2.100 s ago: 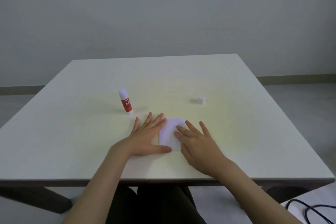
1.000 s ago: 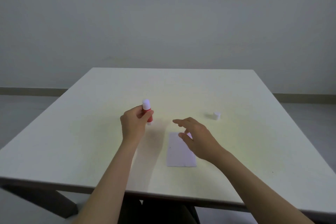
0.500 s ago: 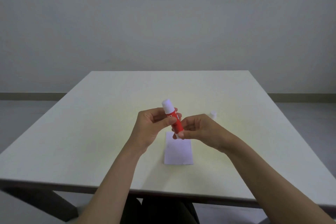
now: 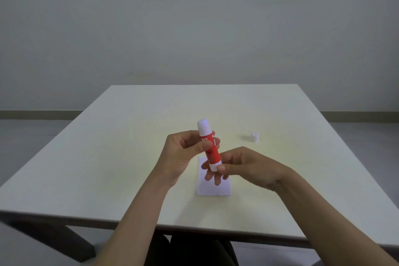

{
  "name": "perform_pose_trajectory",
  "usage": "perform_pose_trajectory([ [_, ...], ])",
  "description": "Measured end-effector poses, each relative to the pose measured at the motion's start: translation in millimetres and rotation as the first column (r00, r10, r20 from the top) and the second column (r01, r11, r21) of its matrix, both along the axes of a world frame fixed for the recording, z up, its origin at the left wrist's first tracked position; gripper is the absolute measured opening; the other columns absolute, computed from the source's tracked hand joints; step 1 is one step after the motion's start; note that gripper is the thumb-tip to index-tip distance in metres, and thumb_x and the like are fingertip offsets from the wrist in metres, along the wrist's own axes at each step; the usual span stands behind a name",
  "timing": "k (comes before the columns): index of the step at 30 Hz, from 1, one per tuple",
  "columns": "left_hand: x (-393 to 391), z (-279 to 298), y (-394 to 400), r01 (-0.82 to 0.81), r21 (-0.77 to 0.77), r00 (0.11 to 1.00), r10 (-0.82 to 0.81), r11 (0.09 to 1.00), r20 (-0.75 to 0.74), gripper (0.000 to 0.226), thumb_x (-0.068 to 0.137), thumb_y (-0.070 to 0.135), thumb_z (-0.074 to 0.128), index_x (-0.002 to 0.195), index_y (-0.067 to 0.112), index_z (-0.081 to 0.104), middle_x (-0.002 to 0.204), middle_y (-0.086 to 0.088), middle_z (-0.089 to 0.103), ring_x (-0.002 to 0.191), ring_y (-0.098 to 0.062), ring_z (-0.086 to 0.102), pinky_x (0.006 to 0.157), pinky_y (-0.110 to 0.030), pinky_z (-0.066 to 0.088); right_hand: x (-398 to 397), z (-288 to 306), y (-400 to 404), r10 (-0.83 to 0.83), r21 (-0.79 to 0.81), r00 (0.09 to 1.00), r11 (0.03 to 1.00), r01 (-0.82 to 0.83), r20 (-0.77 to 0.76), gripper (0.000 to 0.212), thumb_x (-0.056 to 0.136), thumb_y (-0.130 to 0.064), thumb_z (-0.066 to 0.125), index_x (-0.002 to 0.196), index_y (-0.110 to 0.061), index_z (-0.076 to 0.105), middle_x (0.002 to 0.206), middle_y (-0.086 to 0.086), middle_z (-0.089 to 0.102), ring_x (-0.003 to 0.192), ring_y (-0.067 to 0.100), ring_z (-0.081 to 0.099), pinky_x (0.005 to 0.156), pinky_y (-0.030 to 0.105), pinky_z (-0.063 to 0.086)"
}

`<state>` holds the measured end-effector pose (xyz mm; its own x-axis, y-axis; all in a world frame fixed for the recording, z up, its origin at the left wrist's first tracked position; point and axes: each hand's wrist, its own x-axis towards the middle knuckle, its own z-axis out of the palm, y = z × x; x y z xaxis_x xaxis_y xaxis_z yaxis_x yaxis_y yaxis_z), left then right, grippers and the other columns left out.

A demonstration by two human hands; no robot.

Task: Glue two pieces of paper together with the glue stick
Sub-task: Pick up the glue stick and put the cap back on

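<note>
A red glue stick with white ends is held nearly upright above the table. My left hand grips its upper red body between thumb and fingers. My right hand pinches the white base at its lower end. Below both hands a small white paper lies flat on the table, partly hidden by my fingers. I cannot tell whether it is one sheet or two stacked. A small white cap stands on the table to the right, apart from both hands.
The pale square table has its near edge just past my forearms. A grey wall and floor lie beyond the far edge.
My hands left the paper. The left hand picked the glue stick up from the table and brought it over the paper, and the right hand took hold of its lower end.
</note>
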<state>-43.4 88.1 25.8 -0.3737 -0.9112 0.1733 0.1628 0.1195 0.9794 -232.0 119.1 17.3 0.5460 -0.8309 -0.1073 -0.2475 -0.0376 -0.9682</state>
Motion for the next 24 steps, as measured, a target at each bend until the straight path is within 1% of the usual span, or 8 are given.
perform_pose_trajectory([
  [4,-2,1,1,-0.028,-0.007,1.000,0.028,1.000,-0.010,0.014,0.070,0.015,0.075,0.083,0.021,0.078,0.089,-0.001,0.078,0.089,-0.020,0.073,0.080,-0.021,0.054,13,-5,3,-0.277,-0.029,0.959,0.960,0.280,0.063,0.006,0.078,-0.017,0.073,0.077,-0.016,0.067,0.073,-0.001,0.068,0.064,0.012,0.059,0.070,0.028,0.046],
  [6,-3,1,0,-0.044,-0.016,0.999,0.044,0.999,0.007,0.020,0.074,0.004,0.073,0.084,0.020,0.078,0.090,-0.003,0.078,0.091,-0.022,0.073,0.081,-0.022,0.054,27,-11,8,-0.525,-0.182,0.851,0.838,0.514,-0.014,0.025,0.070,-0.025,0.079,0.066,-0.021,0.054,0.063,-0.004,0.057,0.057,0.012,0.050,0.060,0.025,0.039],
  [8,-4,1,0,-0.049,-0.013,0.998,0.050,0.999,0.026,0.023,0.075,0.001,0.072,0.084,0.022,0.078,0.090,-0.003,0.078,0.091,-0.021,0.073,0.081,-0.021,0.054,41,-19,13,-0.662,-0.371,0.742,0.718,0.589,-0.103,0.036,0.067,-0.033,0.079,0.064,-0.024,0.044,0.062,-0.005,0.050,0.057,0.012,0.044,0.055,0.024,0.035],
  [11,-2,0,2,-0.053,0.000,0.998,0.053,0.999,0.030,0.018,0.071,0.009,0.076,0.082,0.023,0.078,0.089,-0.003,0.078,0.090,-0.021,0.073,0.079,-0.020,0.054,38,-17,14,-0.544,-0.274,0.825,0.825,0.494,-0.153,0.032,0.070,-0.042,0.075,0.077,-0.022,0.052,0.074,-0.004,0.058,0.065,0.013,0.053,0.059,0.023,0.039],
  [14,5,1,2,-0.050,0.027,0.999,0.049,0.998,0.013,0.019,0.064,0.024,0.076,0.083,0.021,0.078,0.089,-0.004,0.078,0.088,-0.019,0.073,0.075,-0.019,0.053,21,-3,13,-0.158,-0.013,0.987,0.987,0.158,-0.017,0.026,0.089,-0.039,0.057,0.105,-0.019,0.063,0.095,-0.003,0.069,0.070,0.011,0.061,0.074,0.022,0.045],
  [16,8,1,3,-0.015,0.049,1.000,0.015,0.999,-0.012,0.023,0.063,0.029,0.076,0.084,0.020,0.078,0.088,-0.004,0.078,0.085,-0.019,0.073,0.074,-0.020,0.054,16,1,14,-0.063,0.016,0.995,0.998,0.062,0.074,0.023,0.092,-0.031,0.052,0.099,-0.017,0.069,0.097,-0.001,0.071,0.068,0.013,0.061,0.081,0.026,0.045],
  [21,11,-2,5,-0.009,0.075,0.997,0.014,0.997,-0.078,0.023,0.065,0.024,0.077,0.087,0.017,0.078,0.089,-0.006,0.078,0.084,-0.023,0.074,0.074,-0.022,0.055,26,-7,17,-0.270,0.031,0.943,0.963,0.269,0.195,0.009,0.082,-0.020,0.069,0.076,-0.014,0.066,0.061,-0.003,0.063,0.055,0.011,0.053,0.068,0.022,0.043],
  [24,11,-4,3,-0.067,0.060,0.997,0.069,0.996,-0.037,0.016,0.071,0.008,0.075,0.085,0.017,0.078,0.090,-0.007,0.078,0.087,-0.021,0.074,0.075,-0.018,0.054,45,-19,24,-0.631,-0.260,0.771,0.734,0.627,0.079,0.032,0.071,-0.025,0.078,0.057,-0.025,0.049,0.049,-0.010,0.050,0.048,0.005,0.043,0.052,0.017,0.035],
])
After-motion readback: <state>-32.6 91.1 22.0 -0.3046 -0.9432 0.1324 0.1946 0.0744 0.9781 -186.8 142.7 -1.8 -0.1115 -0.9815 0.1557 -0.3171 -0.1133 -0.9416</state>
